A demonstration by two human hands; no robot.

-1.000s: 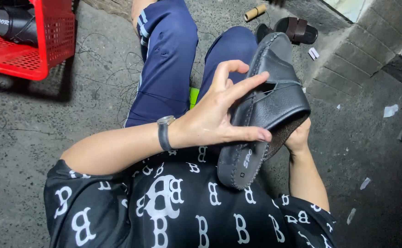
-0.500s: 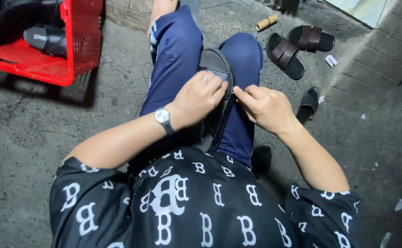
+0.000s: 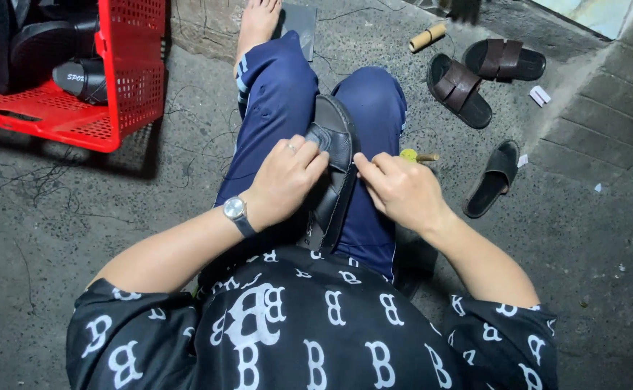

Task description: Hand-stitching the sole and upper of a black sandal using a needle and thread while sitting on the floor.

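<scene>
A black leather shoe (image 3: 334, 155) lies wedged between my knees, on my blue trousers (image 3: 277, 108). My left hand (image 3: 284, 180), with a wristwatch and a ring, grips the shoe's upper from the left. My right hand (image 3: 399, 189) pinches the shoe's right edge with fingertips closed. Whether something thin is held in those fingers cannot be made out.
A red plastic crate (image 3: 118, 94) with several dark shoes stands at upper left. Brown sandals (image 3: 468, 79) and a black slipper (image 3: 493, 177) lie on the concrete to the right, near a step of paving blocks. A cardboard roll (image 3: 427, 37) lies at the top, a small yellow-green tool (image 3: 412, 155) by my right knee.
The shoe was held up sole-outward a second ago; it has come down between my knees. Both hands now work at its upper edge, and the view has shifted slightly.
</scene>
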